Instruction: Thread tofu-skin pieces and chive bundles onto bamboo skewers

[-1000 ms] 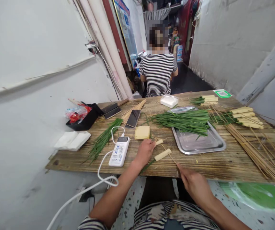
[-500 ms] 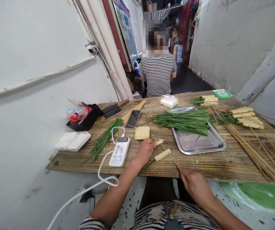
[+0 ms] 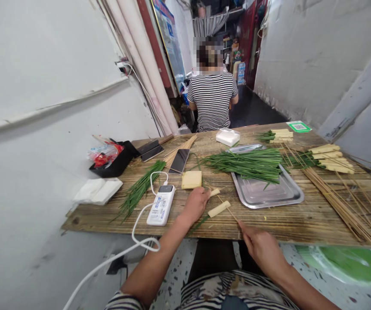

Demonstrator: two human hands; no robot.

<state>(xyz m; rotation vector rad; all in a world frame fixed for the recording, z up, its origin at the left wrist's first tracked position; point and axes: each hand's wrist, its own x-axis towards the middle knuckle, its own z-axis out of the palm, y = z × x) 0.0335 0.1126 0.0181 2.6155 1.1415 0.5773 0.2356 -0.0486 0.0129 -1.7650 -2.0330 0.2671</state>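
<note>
My left hand is closed on a small pale-yellow roll, apparently tofu skin, low over the wooden table. Between finger and thumb, my right hand grips the near end of a thin bamboo skewer at the table's front edge. The skewer points up and left toward the roll in my left hand; whether it pierces that roll I cannot tell. A second pale roll lies beside the skewer, with a green chive end sticking out. Just beyond my left hand sits a square stack of tofu skin sheets.
Chives lie across a metal tray; more chives are by a white power bank. Finished-looking skewered rolls and loose skewers fill the right. A phone lies behind. A person sits beyond the table.
Almost nothing differs. Both hands, the rolls and the skewer hold their places; the view has shifted very slightly.
</note>
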